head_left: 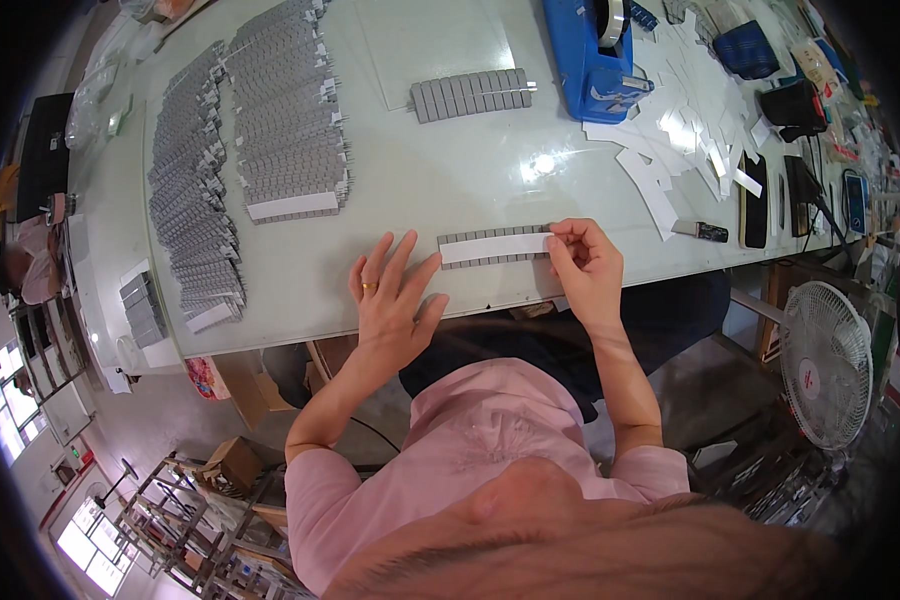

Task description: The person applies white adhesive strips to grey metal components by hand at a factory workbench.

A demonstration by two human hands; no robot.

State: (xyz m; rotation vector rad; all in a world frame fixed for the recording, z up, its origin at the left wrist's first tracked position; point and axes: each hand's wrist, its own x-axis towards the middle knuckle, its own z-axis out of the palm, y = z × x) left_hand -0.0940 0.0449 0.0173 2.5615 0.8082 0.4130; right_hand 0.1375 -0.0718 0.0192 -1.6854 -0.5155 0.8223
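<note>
White strip (495, 246), right hand (588, 268) pinching its end, left hand (395, 298) splayed beside

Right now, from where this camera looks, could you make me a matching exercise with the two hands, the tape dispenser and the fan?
1. Left hand
2. Right hand
3. Tape dispenser
4. Fan

A. Blue, standing on the table
B. Pinching at the right end of the white strip
C. Off the table, toward the picture's right
D. Spread open, wearing a ring

Pairs: 1-D, 2-B, 3-A, 4-C
</note>
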